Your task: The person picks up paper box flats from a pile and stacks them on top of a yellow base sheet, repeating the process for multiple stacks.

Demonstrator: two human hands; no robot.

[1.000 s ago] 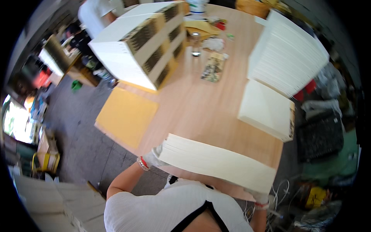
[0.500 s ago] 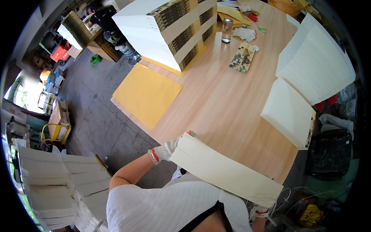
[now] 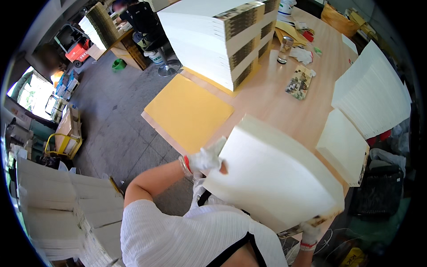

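Observation:
A thick stack of white paper (image 3: 275,171) leans tilted at the table's near edge, its broad side toward me. My left hand (image 3: 208,159), in a white glove with a red cuff, is closed on the stack's left edge, with bare fingertips against the sheets. At the lower right corner, by a brown printed edge, my right hand (image 3: 310,233) is gloved too and grips the stack from below; its fingers are partly hidden. To the right, another paper stack (image 3: 342,138) lies on the table, with a taller fanned stack (image 3: 373,93) behind it.
A tall pile of paper blocks (image 3: 200,44) with printed bands stands at the far left of the table (image 3: 271,107). Before it lies a yellow sheet (image 3: 189,113). Beyond are a printed booklet (image 3: 300,82), a glass (image 3: 285,50) and a white glove (image 3: 301,55). A person (image 3: 140,22) works far left.
The stack in my hands has tipped from a narrow edge-on pose to show its broad side. Both hands have moved up, and the view has shifted so the table appears further right.

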